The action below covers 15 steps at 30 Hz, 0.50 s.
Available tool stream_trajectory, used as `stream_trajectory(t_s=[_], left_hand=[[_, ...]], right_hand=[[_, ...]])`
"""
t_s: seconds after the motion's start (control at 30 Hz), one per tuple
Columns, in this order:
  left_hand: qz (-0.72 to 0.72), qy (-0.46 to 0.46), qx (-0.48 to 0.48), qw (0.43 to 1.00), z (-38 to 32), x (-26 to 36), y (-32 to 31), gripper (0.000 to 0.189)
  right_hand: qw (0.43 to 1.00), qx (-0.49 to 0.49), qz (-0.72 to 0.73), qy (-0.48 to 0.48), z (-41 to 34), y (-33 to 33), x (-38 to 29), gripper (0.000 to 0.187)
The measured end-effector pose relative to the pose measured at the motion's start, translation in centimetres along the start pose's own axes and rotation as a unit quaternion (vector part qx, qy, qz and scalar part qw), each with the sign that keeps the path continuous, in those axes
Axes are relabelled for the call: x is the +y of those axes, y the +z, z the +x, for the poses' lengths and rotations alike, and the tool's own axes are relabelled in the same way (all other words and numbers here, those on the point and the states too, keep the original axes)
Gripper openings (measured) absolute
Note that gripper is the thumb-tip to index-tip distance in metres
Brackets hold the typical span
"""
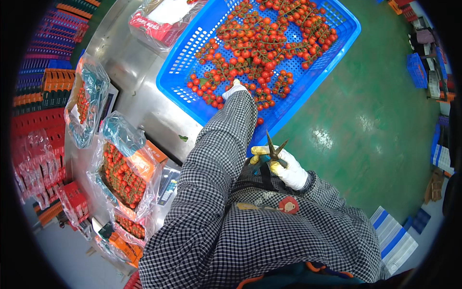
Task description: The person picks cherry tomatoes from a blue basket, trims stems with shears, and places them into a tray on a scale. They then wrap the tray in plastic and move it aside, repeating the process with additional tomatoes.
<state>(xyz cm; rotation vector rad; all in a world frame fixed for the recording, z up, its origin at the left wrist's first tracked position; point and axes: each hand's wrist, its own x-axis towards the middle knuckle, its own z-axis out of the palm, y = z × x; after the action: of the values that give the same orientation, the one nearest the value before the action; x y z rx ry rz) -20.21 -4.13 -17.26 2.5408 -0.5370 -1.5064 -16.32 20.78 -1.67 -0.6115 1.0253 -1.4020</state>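
Observation:
A blue perforated plastic crate (306, 97) holds many bunches of cherry tomatoes on the vine (252, 39). My left hand (235, 89), in a white glove, reaches over the near part of the crate at the tomatoes; my sleeve and the back of the hand hide the fingers, so its grip is not visible. In front of my body, by the crate's near corner, my right hand (285, 168) wears a white glove with yellowed fingertips. It holds small pruning shears (274, 153), whose blades are spread apart and point away from me.
On the steel table (151, 90) left of the crate stand open cartons in clear plastic, one filled with tomatoes (122, 175) beside a scale (168, 186). Another carton (158, 21) is at the back. Stacked coloured cartons (57, 81) line the far left. Green floor (346, 119) lies right.

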Motion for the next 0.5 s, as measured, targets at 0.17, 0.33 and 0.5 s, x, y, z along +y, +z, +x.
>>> stream_trajectory(t_s=[0.17, 0.33, 0.5], left_hand=[[-0.272, 0.223, -0.326, 0.878, 1.0, -2.7, -3.7, 0.034], [-0.284, 0.132, -0.666, 0.677, -1.3, -1.3, -14.7, 0.06], [-0.333, 0.008, -0.752, 0.569, -4.3, 0.6, -18.9, 0.1]], right_hand=[[1.0, 0.009, 0.021, -0.021, 0.1, -2.9, -0.8, 0.071], [0.998, 0.019, 0.068, -0.005, 1.8, -3.4, -1.4, 0.077], [0.995, -0.035, 0.086, 0.033, 3.3, -1.1, -0.9, 0.075]])
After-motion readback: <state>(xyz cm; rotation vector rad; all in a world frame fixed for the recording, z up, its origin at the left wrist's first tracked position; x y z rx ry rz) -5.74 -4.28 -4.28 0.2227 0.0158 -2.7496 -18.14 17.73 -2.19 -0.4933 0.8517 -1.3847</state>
